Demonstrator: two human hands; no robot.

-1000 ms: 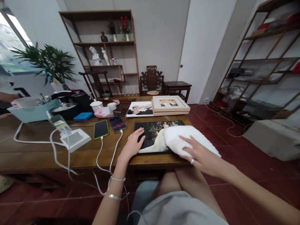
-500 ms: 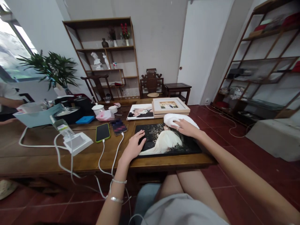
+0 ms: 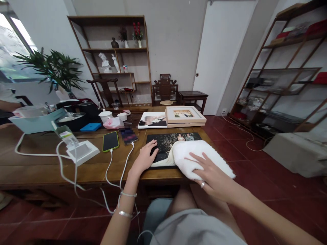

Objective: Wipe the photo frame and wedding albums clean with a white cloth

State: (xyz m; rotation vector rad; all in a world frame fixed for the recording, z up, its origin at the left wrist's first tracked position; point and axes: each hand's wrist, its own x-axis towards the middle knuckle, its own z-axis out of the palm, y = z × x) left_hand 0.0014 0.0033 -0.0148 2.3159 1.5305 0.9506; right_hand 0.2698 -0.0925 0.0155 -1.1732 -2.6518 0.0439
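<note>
A dark photo panel (image 3: 163, 144) lies flat at the table's front edge, showing two people and a long white dress. My left hand (image 3: 147, 154) rests on its left edge with fingers stretched out and holds nothing. Over the panel's right part spreads a fluffy white cloth (image 3: 186, 154), which hides that side of the picture and reaches past the table edge. My right hand (image 3: 213, 175), with a ring on one finger, is on the cloth, its fingertips pressed into the fabric and gripping it.
Behind the panel lie a white-edged photo print (image 3: 152, 120) and stacked wooden picture frames (image 3: 186, 116). To the left are a charging phone (image 3: 110, 141), white cables (image 3: 125, 165), a white charging stand (image 3: 84, 152), a blue box (image 3: 90, 127) and a light-blue bin (image 3: 35, 122).
My right hand has drawn the cloth from the panel's top right down toward me, uncovering the pictured people. The cloth now lies more spread out. My left hand stays on the left edge.
</note>
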